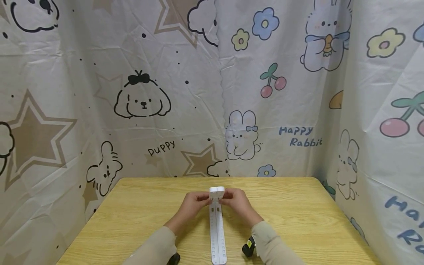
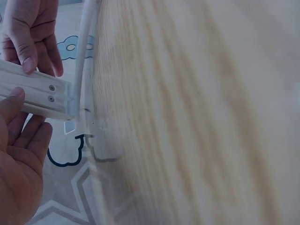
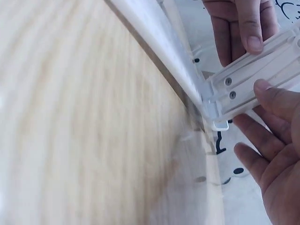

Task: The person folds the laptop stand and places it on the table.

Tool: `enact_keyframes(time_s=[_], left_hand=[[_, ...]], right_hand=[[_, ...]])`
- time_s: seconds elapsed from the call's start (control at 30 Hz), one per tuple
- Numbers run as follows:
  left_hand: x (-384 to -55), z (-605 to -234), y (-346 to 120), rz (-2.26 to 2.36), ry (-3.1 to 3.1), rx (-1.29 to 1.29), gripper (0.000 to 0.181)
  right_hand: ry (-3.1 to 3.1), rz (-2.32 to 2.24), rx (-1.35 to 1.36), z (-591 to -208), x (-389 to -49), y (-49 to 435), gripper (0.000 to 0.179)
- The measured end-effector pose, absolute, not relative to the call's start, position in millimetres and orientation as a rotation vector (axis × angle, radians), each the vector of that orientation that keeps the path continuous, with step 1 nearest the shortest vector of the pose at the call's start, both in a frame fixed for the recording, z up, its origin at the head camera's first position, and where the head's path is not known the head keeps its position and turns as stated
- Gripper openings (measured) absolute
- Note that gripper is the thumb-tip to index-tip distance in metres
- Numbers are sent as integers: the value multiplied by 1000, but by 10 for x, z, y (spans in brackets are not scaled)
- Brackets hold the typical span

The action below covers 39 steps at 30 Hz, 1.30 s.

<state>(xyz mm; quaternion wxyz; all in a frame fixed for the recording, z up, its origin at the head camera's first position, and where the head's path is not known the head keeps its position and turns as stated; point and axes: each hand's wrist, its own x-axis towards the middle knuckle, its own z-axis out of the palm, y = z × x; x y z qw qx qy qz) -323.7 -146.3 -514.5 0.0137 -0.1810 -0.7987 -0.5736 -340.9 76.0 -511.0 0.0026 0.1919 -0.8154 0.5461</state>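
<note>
A white plastic folding stand, long and narrow with notches along both halves, lies lengthwise on the table. From its far end rises a short upright part. My left hand pinches that part from the left; my right hand pinches it from the right. In the left wrist view, the upright panel shows two screws near the joint with the long bar. The left thumb presses its face. In the right wrist view, my right hand has its thumb on the same panel.
The wooden table is backed by a printed curtain with cartoon animals, which also hangs along both sides. Black wrist devices show below the sleeves, one by the right sleeve, one by the left sleeve.
</note>
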Motion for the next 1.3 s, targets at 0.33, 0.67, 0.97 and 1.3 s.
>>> enact_keyframes(time_s=[0.33,0.67,0.97,1.3], left_hand=[[-3310,-5134,-1379,-1679,-2531,-621,18],[-3351,-5127,-1384,-1600,-2609,-656,15],[-3374,-5157,-1429,-1599,-2661,-673,15],[-3405,-5146,-1450,-1547,-2740,-730,18]], right_hand=[[-2583,1630,625,-5132,-3484,871,10],[-2625,1529,701,-5145,-3515,936,15],[-2690,1593,774,-5191,-3541,1006,16],[-2722,1630,878,-5169,-3545,1077,14]])
